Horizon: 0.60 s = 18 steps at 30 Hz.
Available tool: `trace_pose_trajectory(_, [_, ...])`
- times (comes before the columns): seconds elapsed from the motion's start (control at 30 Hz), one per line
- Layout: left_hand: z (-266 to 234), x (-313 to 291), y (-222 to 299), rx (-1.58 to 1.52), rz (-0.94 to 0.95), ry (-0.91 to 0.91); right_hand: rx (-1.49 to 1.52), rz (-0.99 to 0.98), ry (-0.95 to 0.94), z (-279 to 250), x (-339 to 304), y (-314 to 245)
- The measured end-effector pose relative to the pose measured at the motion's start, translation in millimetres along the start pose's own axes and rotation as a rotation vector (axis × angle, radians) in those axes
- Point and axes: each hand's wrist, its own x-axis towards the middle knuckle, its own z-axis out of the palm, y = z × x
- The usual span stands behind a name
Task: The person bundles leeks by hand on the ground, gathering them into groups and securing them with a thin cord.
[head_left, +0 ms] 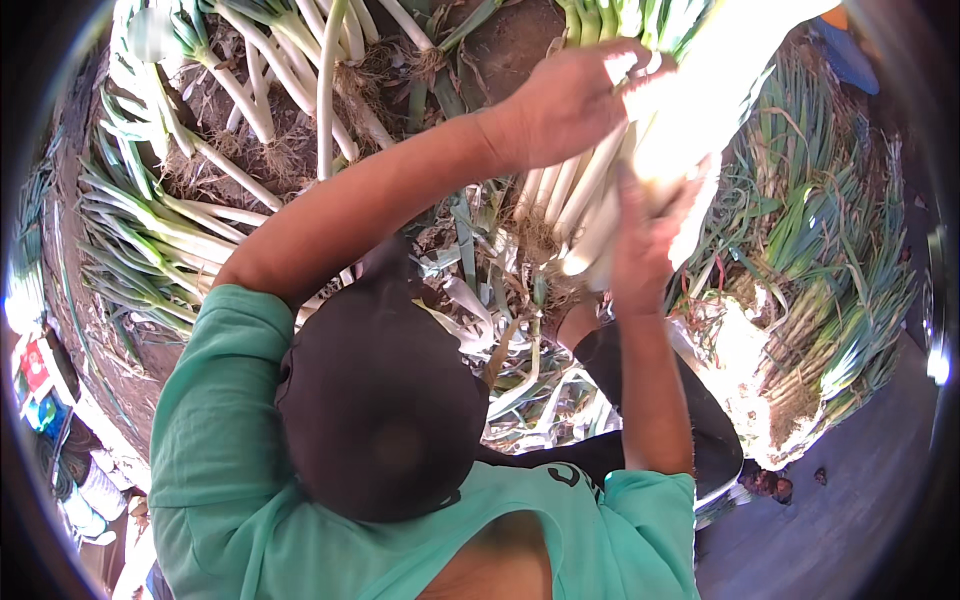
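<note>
My left hand [565, 105] reaches up and across, its fingers wrapped over the top of a thick bundle of leeks [575, 195] with white stalks and green tops. My right hand [640, 245] grips the same bundle lower down, near the root ends. The bundle is held tilted above the ground, with its upper part washed out by sunlight. A dark cap [380, 400] and a teal shirt [230, 450] fill the lower middle of the view and hide what lies beneath.
Loose leeks [180, 230] lie in rows on bare soil at the upper left. Another heap of leeks [820, 260] lies at the right with roots toward me. Trimmed leaves and roots [480, 290] litter the middle. Grey floor [860, 500] shows at the lower right.
</note>
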Motion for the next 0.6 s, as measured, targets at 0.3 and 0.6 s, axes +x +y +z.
trace_pose_trajectory(0.3, [109,-88,-95,0.553,0.328,-0.611,-0.664,0.266,-0.059,-56,54,184])
trace_pose_trajectory(0.6, [102,-87,-86,0.513,0.232,-0.639,-0.872,0.31,-0.276,-33,65,177])
